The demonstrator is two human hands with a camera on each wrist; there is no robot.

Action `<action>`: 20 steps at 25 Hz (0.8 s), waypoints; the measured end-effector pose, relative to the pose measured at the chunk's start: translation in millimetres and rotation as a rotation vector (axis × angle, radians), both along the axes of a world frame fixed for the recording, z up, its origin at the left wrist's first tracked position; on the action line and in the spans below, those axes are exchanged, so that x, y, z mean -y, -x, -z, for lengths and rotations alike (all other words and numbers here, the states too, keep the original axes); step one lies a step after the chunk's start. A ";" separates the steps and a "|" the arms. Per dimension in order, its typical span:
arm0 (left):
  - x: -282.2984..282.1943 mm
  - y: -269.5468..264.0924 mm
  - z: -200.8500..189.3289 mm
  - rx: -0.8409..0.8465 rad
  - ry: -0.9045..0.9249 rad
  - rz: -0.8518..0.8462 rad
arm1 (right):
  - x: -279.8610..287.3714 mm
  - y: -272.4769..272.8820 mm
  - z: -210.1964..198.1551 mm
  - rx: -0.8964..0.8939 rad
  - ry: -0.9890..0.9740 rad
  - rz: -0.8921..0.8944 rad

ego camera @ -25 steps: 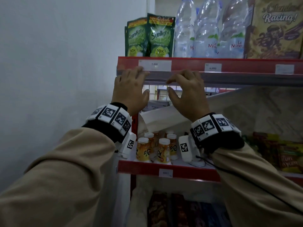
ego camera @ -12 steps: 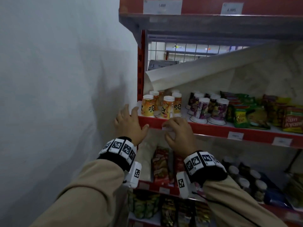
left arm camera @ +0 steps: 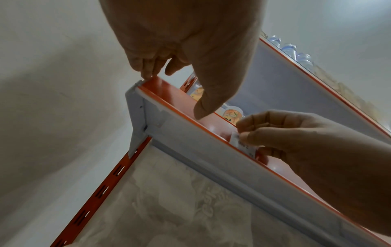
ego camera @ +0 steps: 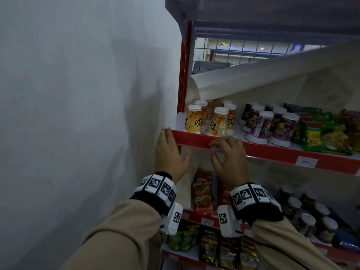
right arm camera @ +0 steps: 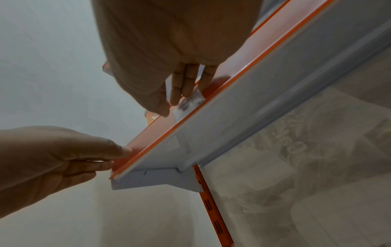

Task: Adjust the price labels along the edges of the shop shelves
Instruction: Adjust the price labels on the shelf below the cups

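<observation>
The right hand (ego camera: 229,160) pinches the white price label (left arm camera: 243,144) on the red shelf edge (ego camera: 272,151), fingers curled over it. Just beside it, at the edge's end, the left hand (ego camera: 169,152) rests straight fingertips, holding nothing.

- Your tan sleeves (ego camera: 116,236) are long and loose-fitting.
- Each wrist wears a black band (ego camera: 153,201) ringed with white tiles printed with black square codes (ego camera: 246,194).
- A white camera box (ego camera: 172,219) with its own code hangs under each wrist; a thin black cable (ego camera: 272,248) trails along your right sleeve.
</observation>
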State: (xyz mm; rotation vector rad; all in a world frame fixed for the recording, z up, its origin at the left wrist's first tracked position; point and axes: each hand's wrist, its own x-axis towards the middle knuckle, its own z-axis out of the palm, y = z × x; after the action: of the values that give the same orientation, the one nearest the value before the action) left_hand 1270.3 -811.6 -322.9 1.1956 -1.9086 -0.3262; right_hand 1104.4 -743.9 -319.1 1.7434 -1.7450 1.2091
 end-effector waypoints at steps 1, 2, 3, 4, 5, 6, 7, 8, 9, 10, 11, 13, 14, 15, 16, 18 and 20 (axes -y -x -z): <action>-1.0 0.3 2.9 0.005 0.039 -0.018 | 1.4 -0.2 -1.4 0.005 0.018 0.009; -1.0 -0.1 4.9 0.019 0.085 -0.039 | 2.8 -0.4 -2.5 0.007 0.033 0.022; -0.7 -0.7 5.2 0.047 0.123 -0.065 | 3.7 -0.7 -3.5 0.000 0.043 0.039; 0.5 -1.5 4.2 0.091 0.147 -0.096 | 4.5 -1.2 -3.9 -0.014 0.046 0.060; 2.3 -2.1 2.0 0.144 0.163 -0.128 | 4.8 -2.0 -3.9 -0.034 0.043 0.085; 4.5 -2.5 -1.2 0.195 0.187 -0.155 | 5.1 -3.1 -3.9 -0.058 0.036 0.108; 6.5 -1.4 -5.0 0.236 0.224 -0.161 | 4.9 -3.8 -4.0 -0.083 0.028 0.132; 7.8 0.3 -8.9 0.263 0.274 -0.143 | 4.8 -4.9 -4.4 -0.109 0.021 0.155; 8.0 4.0 -12.5 0.280 0.333 -0.098 | 4.1 -4.8 -5.1 -0.138 0.015 0.178; 7.6 9.4 -15.2 0.294 0.391 -0.038 | 3.0 -3.9 -5.8 -0.168 0.008 0.199; 6.6 15.6 -18.1 0.311 0.441 0.020 | 1.9 -2.3 -7.5 -0.193 0.001 0.215; 3.0 29.7 -23.3 0.341 0.487 0.130 | -1.7 3.1 -10.7 -0.205 -0.020 0.246; 1.9 35.9 -25.7 0.338 0.494 0.179 | -3.8 6.5 -12.6 -0.198 -0.030 0.261; 1.7 40.8 -27.7 0.322 0.504 0.222 | -6.2 10.0 -14.8 -0.194 -0.039 0.272; 2.5 43.0 -29.1 0.296 0.518 0.257 | -8.0 12.6 -17.4 -0.204 -0.049 0.275; 5.6 44.0 -29.6 0.251 0.547 0.307 | -11.4 16.2 -21.5 -0.247 -0.069 0.262; 9.4 43.3 -26.4 0.226 0.574 0.325 | -13.7 16.5 -23.7 -0.267 -0.073 0.230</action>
State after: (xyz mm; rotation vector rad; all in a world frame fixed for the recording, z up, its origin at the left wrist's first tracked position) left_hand 1227.0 -821.0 -296.5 0.5588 -2.1881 0.1946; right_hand 1087.9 -730.2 -295.4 1.6053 -1.7859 0.7873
